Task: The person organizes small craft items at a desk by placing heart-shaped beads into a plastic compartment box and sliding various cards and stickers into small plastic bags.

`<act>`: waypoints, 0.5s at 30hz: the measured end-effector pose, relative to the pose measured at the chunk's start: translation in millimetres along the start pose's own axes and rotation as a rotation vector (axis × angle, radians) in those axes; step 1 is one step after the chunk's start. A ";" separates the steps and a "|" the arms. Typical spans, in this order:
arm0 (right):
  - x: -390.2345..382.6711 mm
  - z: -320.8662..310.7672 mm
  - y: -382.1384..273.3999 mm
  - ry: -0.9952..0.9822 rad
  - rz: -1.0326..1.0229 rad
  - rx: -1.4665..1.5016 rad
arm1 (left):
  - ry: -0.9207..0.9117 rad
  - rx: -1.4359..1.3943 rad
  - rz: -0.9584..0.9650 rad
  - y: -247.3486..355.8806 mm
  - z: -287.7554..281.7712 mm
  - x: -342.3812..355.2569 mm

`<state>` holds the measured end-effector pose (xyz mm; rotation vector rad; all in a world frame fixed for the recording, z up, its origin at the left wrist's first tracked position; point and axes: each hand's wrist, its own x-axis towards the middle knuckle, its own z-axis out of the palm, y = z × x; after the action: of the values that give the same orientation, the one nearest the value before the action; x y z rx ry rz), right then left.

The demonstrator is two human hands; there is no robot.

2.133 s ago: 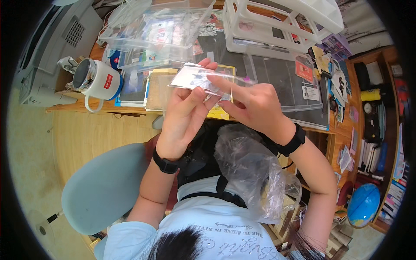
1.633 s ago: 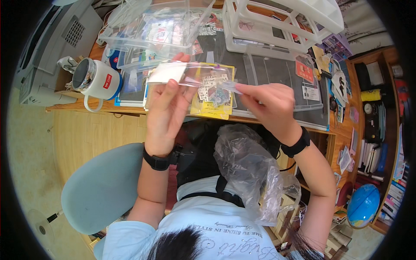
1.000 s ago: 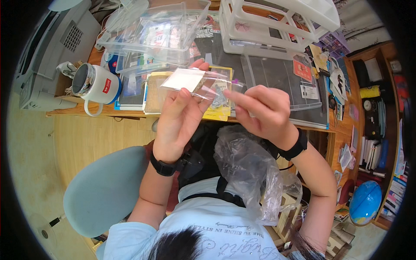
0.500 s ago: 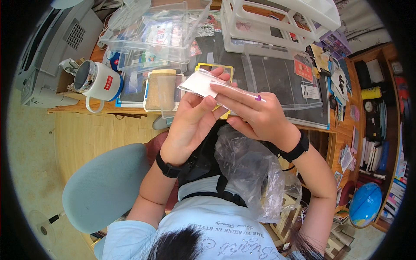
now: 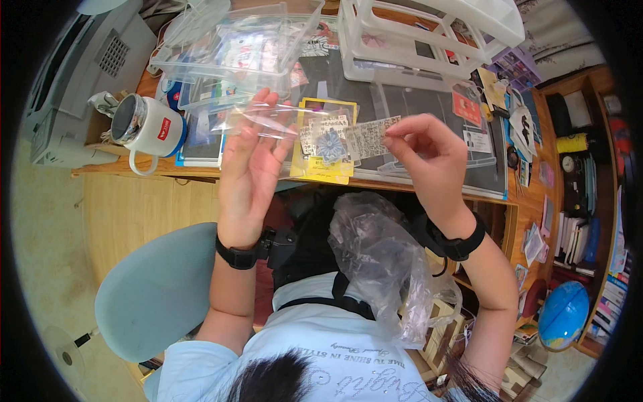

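Note:
My left hand (image 5: 249,161) holds a clear plastic bag (image 5: 268,119), pinned between the thumb and the raised fingers. My right hand (image 5: 432,161) pinches the right end of a patterned paper strip (image 5: 370,138) covered in small dark print. The strip's left end reaches over a yellow-edged packet (image 5: 321,171), which lies at the desk's front edge between my hands. A blue flower-shaped piece (image 5: 331,145) shows there, among more printed paper; whether it belongs to the packet or the held paper I cannot tell.
Clear plastic trays (image 5: 234,60) are piled at the back left, near a white mug (image 5: 149,127) and a printer (image 5: 90,67). A white drawer frame (image 5: 429,47) stands at the back right. On my lap rests a crumpled plastic bag (image 5: 375,254); a blue-grey chair (image 5: 161,288) is at left.
My hands have moved apart from the white piece they held together. The clear bag is now in my left hand, the printed strip in my right. The yellow-edged packet is uncovered.

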<state>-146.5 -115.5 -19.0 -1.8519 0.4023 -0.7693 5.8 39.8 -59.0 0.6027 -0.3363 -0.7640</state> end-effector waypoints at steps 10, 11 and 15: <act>35.9 5.7 12.1 -0.114 0.051 -0.197 | 0.046 0.126 0.134 18.9 -11.3 -2.2; 42.5 7.6 12.3 -0.117 0.051 -0.196 | 0.059 0.183 0.167 21.7 -13.9 -3.2; 67.6 16.5 19.6 -0.267 -0.127 -0.462 | 0.071 0.265 0.245 24.4 -20.4 -5.4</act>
<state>-84.1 -151.9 -19.4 -2.3976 0.3086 -0.5282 25.4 65.4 -60.3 0.8189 -0.4410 -0.4640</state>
